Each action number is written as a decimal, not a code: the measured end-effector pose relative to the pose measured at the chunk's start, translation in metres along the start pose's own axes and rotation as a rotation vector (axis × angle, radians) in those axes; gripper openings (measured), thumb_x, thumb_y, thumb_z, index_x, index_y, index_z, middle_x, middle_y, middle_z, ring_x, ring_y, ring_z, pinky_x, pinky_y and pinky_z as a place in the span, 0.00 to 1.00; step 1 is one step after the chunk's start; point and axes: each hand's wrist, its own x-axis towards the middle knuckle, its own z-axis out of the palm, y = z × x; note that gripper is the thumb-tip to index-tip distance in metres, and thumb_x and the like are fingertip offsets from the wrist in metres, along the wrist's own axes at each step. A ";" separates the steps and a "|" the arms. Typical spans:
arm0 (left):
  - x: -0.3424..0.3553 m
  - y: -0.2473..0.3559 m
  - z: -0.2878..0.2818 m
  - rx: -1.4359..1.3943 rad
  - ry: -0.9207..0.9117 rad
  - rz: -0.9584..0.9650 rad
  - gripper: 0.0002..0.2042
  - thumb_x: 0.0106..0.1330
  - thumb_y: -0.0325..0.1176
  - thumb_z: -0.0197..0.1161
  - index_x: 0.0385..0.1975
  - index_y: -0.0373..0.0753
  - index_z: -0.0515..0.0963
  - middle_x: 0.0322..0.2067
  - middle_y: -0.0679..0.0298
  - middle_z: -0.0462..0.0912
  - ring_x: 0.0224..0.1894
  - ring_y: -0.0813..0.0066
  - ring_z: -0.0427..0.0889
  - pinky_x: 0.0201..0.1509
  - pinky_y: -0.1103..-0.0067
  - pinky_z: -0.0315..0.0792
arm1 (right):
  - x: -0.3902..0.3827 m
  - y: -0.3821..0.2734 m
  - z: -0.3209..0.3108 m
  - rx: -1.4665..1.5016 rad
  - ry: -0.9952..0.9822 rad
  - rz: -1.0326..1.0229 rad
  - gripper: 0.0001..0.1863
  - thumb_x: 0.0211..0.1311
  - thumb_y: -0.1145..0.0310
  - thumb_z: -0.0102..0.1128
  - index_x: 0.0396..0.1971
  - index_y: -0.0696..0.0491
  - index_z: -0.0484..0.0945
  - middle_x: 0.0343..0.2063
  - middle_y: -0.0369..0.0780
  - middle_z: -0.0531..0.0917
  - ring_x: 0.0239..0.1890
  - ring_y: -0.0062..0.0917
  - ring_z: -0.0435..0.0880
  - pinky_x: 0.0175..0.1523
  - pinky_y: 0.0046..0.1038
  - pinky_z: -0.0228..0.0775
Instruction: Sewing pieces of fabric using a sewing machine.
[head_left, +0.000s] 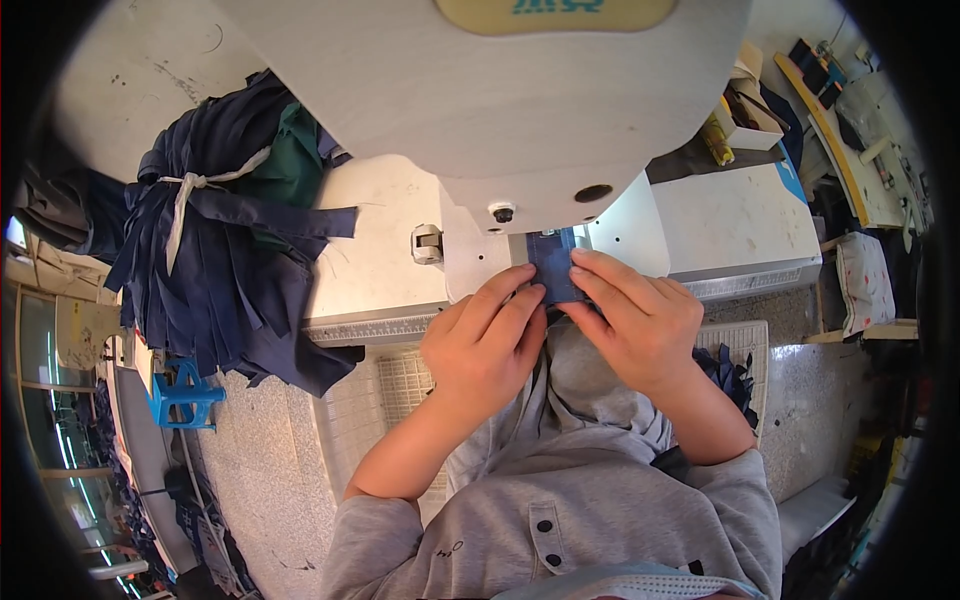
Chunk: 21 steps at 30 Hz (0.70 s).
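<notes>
A small navy piece of fabric [553, 272] lies under the head of a big white sewing machine [520, 120], its far end in the lit spot beneath the machine. My left hand [485, 335] pinches the near left edge of this fabric, thumb and fingers closed together. From the right side, my right hand [640, 325] grips the same piece, fingertips along its right edge and thumb underneath. The two hands are close together, with the fabric stretched between them. The needle is hidden by the machine head.
A tied bundle of navy fabric strips [210, 220] hangs over the table's left part, with green cloth [292, 150] in it. A white box [750, 125] sits at the far right. A blue plastic stool [185, 395] stands on the floor, and dark scraps [728, 378] lie by my right arm.
</notes>
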 end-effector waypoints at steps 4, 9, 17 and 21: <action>0.002 0.005 -0.003 -0.013 -0.020 -0.032 0.13 0.47 0.24 0.73 0.34 0.41 0.83 0.42 0.66 0.87 0.28 0.72 0.84 0.28 0.81 0.75 | 0.000 0.000 0.000 0.000 -0.006 0.006 0.15 0.49 0.61 0.74 0.36 0.51 0.86 0.43 0.29 0.87 0.25 0.15 0.83 0.28 0.20 0.70; 0.000 0.000 0.000 -0.011 0.000 0.005 0.14 0.47 0.26 0.74 0.35 0.41 0.83 0.43 0.67 0.86 0.23 0.75 0.81 0.25 0.81 0.73 | 0.001 0.000 -0.001 0.005 -0.008 0.003 0.15 0.49 0.61 0.74 0.36 0.51 0.86 0.43 0.29 0.87 0.25 0.16 0.83 0.28 0.20 0.70; 0.001 0.000 0.000 -0.014 -0.009 0.001 0.13 0.47 0.26 0.73 0.35 0.42 0.83 0.43 0.67 0.86 0.23 0.75 0.81 0.25 0.81 0.73 | -0.001 0.001 0.001 0.003 -0.011 0.015 0.15 0.48 0.60 0.74 0.36 0.50 0.86 0.43 0.28 0.87 0.25 0.16 0.83 0.29 0.21 0.70; 0.001 0.000 -0.002 -0.018 -0.016 -0.009 0.13 0.47 0.26 0.73 0.35 0.42 0.83 0.43 0.68 0.86 0.23 0.75 0.81 0.25 0.81 0.73 | 0.001 -0.001 0.001 -0.003 -0.019 0.026 0.17 0.47 0.58 0.75 0.35 0.50 0.86 0.43 0.27 0.87 0.25 0.16 0.83 0.28 0.21 0.70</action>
